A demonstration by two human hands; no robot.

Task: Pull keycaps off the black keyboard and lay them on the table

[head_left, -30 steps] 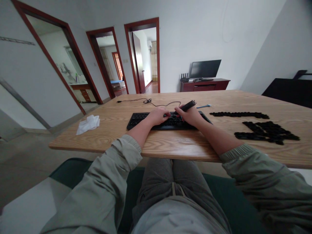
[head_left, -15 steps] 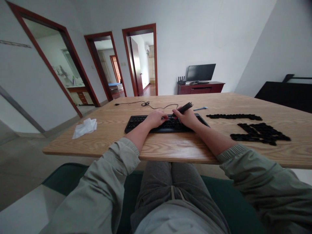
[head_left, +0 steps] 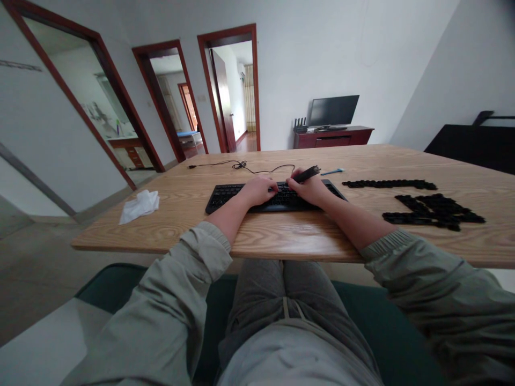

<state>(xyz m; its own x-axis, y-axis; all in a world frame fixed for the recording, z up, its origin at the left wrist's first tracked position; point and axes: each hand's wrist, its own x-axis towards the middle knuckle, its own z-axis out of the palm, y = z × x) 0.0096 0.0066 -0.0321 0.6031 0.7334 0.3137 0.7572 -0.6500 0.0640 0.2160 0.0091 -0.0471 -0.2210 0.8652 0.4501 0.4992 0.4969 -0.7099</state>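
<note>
Here, our right hand (head_left: 309,187) grips a dark tool (head_left: 308,174), angled toward the keyboard (head_left: 225,197), likely for control; our left hand (head_left: 259,191), fingers curled, rests there, perhaps steadying it.

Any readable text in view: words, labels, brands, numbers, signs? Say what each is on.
None legible anywhere.
Keyboard: pale marks on the keys, too small to read.
Dark handheld tool in the right hand: no text can be made out.
Small black pieces on the table: too dark and small to tell if marked.
Screen by the wall: dark, no brand readable.
</note>
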